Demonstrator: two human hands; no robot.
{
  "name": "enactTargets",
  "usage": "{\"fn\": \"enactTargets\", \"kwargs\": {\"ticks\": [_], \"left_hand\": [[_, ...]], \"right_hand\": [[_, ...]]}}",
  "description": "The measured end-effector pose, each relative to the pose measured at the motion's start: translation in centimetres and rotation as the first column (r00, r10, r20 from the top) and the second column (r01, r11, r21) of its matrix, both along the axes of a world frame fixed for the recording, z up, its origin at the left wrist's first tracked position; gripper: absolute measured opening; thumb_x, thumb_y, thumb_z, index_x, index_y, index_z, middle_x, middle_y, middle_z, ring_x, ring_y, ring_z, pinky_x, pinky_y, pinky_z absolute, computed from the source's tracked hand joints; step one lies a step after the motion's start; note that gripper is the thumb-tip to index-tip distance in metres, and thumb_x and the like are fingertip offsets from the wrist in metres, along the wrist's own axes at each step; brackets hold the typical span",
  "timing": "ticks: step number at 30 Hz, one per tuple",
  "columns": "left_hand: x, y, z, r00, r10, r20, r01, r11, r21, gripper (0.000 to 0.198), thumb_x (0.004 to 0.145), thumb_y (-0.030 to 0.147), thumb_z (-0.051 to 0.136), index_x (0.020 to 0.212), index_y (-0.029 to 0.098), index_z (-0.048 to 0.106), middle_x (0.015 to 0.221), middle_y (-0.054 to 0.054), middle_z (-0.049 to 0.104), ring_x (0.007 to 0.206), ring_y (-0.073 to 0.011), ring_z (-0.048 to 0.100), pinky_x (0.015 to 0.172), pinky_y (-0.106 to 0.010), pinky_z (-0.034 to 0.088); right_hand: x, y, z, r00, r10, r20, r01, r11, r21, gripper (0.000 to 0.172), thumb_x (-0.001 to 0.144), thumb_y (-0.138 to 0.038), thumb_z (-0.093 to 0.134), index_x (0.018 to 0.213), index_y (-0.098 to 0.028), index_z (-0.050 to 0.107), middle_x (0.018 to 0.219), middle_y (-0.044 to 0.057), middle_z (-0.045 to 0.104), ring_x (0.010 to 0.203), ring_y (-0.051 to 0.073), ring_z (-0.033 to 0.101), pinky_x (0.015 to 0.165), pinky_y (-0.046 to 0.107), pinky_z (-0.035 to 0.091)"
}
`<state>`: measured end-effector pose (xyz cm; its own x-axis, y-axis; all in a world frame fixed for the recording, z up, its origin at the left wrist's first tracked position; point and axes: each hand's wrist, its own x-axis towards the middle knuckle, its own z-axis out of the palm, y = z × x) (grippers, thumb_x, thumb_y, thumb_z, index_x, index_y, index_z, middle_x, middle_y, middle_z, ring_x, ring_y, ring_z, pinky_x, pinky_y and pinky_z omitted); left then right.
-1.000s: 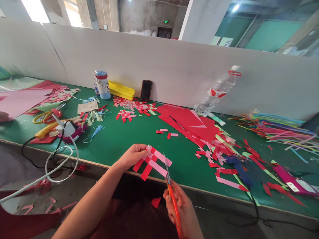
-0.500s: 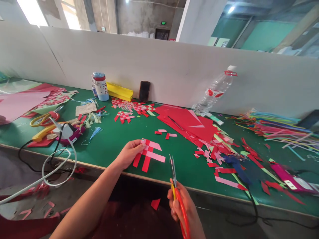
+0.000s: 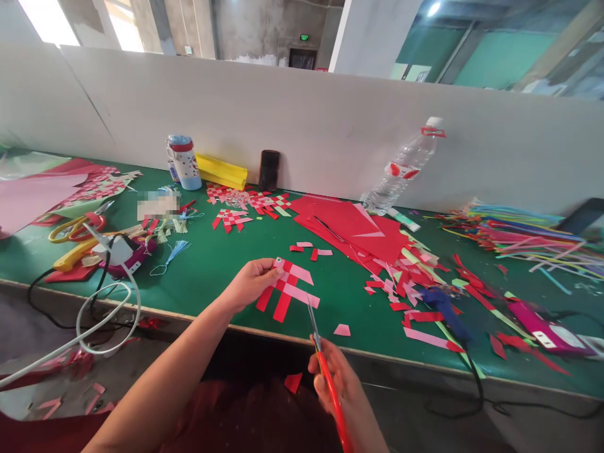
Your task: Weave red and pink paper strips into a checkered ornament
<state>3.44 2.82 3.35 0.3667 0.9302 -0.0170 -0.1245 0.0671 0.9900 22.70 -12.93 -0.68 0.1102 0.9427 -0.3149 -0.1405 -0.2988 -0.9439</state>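
Observation:
My left hand [image 3: 252, 284] pinches a woven paper piece [image 3: 289, 288] by its upper left corner, thumb on top. The piece is a red and pink check, with pink strips sticking out to the right and red strips toward the table's front edge. My right hand [image 3: 340, 376] grips scissors [image 3: 325, 365] with red handles. Their narrow blades point up and left, the tip at the lower pink strip near its end; whether it touches the paper I cannot tell. A pink scrap [image 3: 342, 329] lies just right of the blades, and a red scrap [image 3: 293, 382] lies below the table edge.
Red paper sheets [image 3: 340, 220] and cut strips lie ahead to the right. Further right are a blue glue gun [image 3: 446, 311] and a bundle of coloured strips [image 3: 523, 233]. A leaning bottle [image 3: 401, 170], phone [image 3: 269, 170] and flask [image 3: 186, 163] stand behind. Cables [image 3: 134, 314] hang at left.
The scissors have moved left and slightly up to the lower pink strip, their blades now closer together. A pink scrap has appeared on the table. The woven piece has shifted slightly right.

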Motion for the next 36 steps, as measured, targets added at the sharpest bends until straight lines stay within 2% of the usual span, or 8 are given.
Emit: {"fn": "enactTargets", "kwargs": {"ticks": [5, 10, 18, 24, 28, 31, 33, 36], "left_hand": [[0.3, -0.2, 0.2, 0.998, -0.045, -0.046, 0.045, 0.999, 0.001, 0.033, 0.081, 0.047, 0.068, 0.087, 0.015, 0.07, 0.078, -0.002, 0.067, 0.063, -0.0104, 0.056, 0.057, -0.02, 0.042], [0.5, -0.2, 0.1, 0.997, -0.053, -0.064, 0.053, 0.999, 0.003, 0.034, 0.08, 0.048, 0.067, 0.087, 0.015, 0.07, 0.079, -0.002, 0.068, 0.064, -0.0108, 0.056, 0.057, -0.02, 0.041], [0.4, 0.0, -0.2, 0.995, -0.048, -0.091, 0.048, 0.999, -0.003, 0.035, 0.08, 0.049, 0.066, 0.087, 0.015, 0.07, 0.078, -0.003, 0.068, 0.064, -0.0123, 0.058, 0.056, -0.02, 0.04], [0.2, 0.3, -0.1, 0.994, -0.044, -0.099, 0.045, 0.999, 0.004, 0.029, 0.08, 0.044, 0.068, 0.08, 0.015, 0.07, 0.072, -0.001, 0.067, 0.06, -0.0105, 0.055, 0.057, -0.02, 0.041], [0.2, 0.7, -0.2, 0.998, 0.015, -0.066, -0.016, 1.0, -0.005, 0.025, 0.076, 0.04, 0.073, 0.076, 0.015, 0.07, 0.07, 0.0, 0.066, 0.059, -0.0097, 0.054, 0.057, -0.019, 0.041], [0.3, 0.9, -0.4, 0.995, 0.096, -0.011, -0.096, 0.995, -0.041, 0.028, 0.075, 0.043, 0.073, 0.076, 0.016, 0.068, 0.07, 0.0, 0.067, 0.06, -0.0097, 0.056, 0.058, -0.019, 0.042], [0.3, 0.8, -0.5, 0.99, 0.139, 0.029, -0.137, 0.988, -0.069, 0.031, 0.074, 0.046, 0.074, 0.076, 0.016, 0.067, 0.073, -0.001, 0.068, 0.062, -0.0096, 0.058, 0.059, -0.019, 0.044], [0.3, 0.7, -0.4, 0.981, 0.179, 0.075, -0.169, 0.978, -0.122, 0.033, 0.07, 0.046, 0.077, 0.075, 0.015, 0.067, 0.071, 0.0, 0.068, 0.06, -0.0091, 0.058, 0.056, -0.018, 0.044]], "right_hand": [[0.5, 0.0, -0.2, 0.999, 0.022, -0.024, -0.022, 1.0, -0.004, 0.063, 0.07, -0.057, 0.076, 0.122, -0.023, 0.061, 0.086, 0.002, 0.057, 0.054, 0.006, 0.039, 0.042, 0.018, 0.031], [0.3, -0.2, -1.0, 0.998, -0.037, -0.057, 0.037, 0.999, 0.008, 0.061, 0.069, -0.056, 0.077, 0.119, -0.023, 0.063, 0.084, 0.002, 0.057, 0.054, 0.006, 0.041, 0.044, 0.019, 0.036], [0.6, 0.3, -4.1, 0.997, -0.071, -0.033, 0.071, 0.997, 0.006, 0.066, 0.062, -0.057, 0.08, 0.117, -0.024, 0.065, 0.077, 0.001, 0.056, 0.054, 0.009, 0.046, 0.043, 0.021, 0.04], [1.1, 0.5, -4.5, 0.999, -0.043, 0.018, 0.043, 0.999, -0.004, 0.064, 0.063, -0.052, 0.081, 0.118, -0.023, 0.065, 0.066, -0.002, 0.053, 0.05, 0.01, 0.046, 0.04, 0.021, 0.039], [1.0, 0.5, -5.0, 0.998, -0.052, 0.033, 0.052, 0.999, 0.006, 0.066, 0.061, -0.055, 0.081, 0.117, -0.024, 0.066, 0.066, -0.002, 0.054, 0.05, 0.01, 0.046, 0.04, 0.022, 0.04], [0.9, 0.5, -5.3, 0.994, -0.101, 0.031, 0.101, 0.995, 0.023, 0.068, 0.06, -0.06, 0.079, 0.116, -0.024, 0.065, 0.071, 0.0, 0.056, 0.053, 0.011, 0.048, 0.042, 0.023, 0.041], [1.0, 0.3, -4.9, 0.993, -0.12, 0.013, 0.12, 0.993, 0.022, 0.069, 0.06, -0.062, 0.079, 0.116, -0.023, 0.064, 0.075, 0.001, 0.057, 0.053, 0.011, 0.047, 0.041, 0.022, 0.039], [1.4, 0.0, -3.5, 0.993, -0.024, -0.112, 0.022, 1.0, -0.014, 0.066, 0.068, -0.064, 0.074, 0.12, -0.025, 0.06, 0.079, 0.001, 0.056, 0.051, 0.008, 0.042, 0.04, 0.021, 0.036]]}}
